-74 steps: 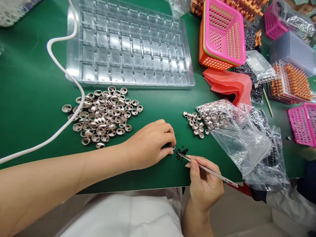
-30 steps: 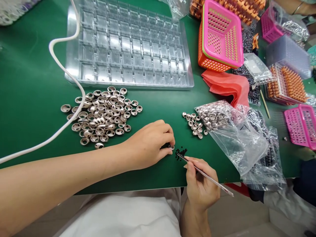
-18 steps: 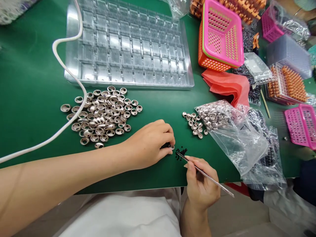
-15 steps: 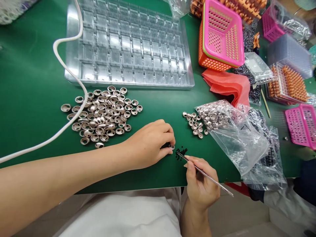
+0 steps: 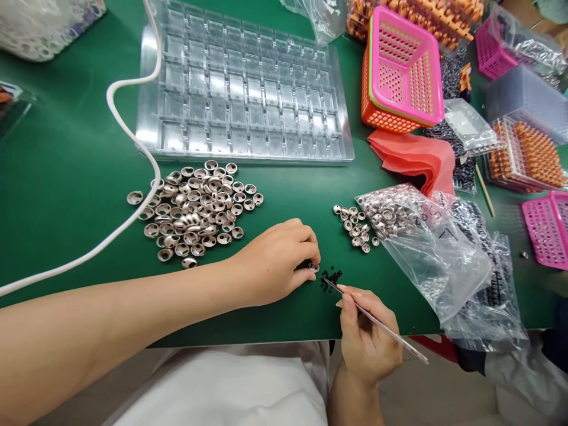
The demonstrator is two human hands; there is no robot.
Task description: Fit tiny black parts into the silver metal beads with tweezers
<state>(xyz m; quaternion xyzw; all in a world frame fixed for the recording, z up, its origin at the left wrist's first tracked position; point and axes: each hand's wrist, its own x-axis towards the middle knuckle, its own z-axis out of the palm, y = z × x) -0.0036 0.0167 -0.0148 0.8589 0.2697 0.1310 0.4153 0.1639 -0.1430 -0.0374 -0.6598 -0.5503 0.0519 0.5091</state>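
Between thumb and fingers, my left hand (image 5: 281, 260) pinches a small silvery metal ring (image 5: 314, 267) just above the green tabletop. My right hand (image 5: 370, 337) grips a pair of tweezers (image 5: 381, 322) like a pen. Their tip reaches into a little heap of tiny black pieces (image 5: 332, 277) beside the left fingertips; whether a piece is caught in the tip is too small to tell. A large pile of similar metal rings (image 5: 195, 207) lies beyond my left forearm. Several smaller metal parts (image 5: 355, 226) are scattered by the mouth of a clear plastic bag (image 5: 437, 260).
A clear compartment tray (image 5: 244, 157) spans the back, and a white cable (image 5: 133, 139) crosses the left side. Stacked plastic baskets (image 5: 437, 112), red cloth (image 5: 412, 154), a pink basket (image 5: 550, 236) and orange parts in a box (image 5: 539, 151) stand right.
The whole view has shifted slightly, so everything appears a little farther right and lower. Both hands keep their grips, and the tweezer tip stays at the black pieces.
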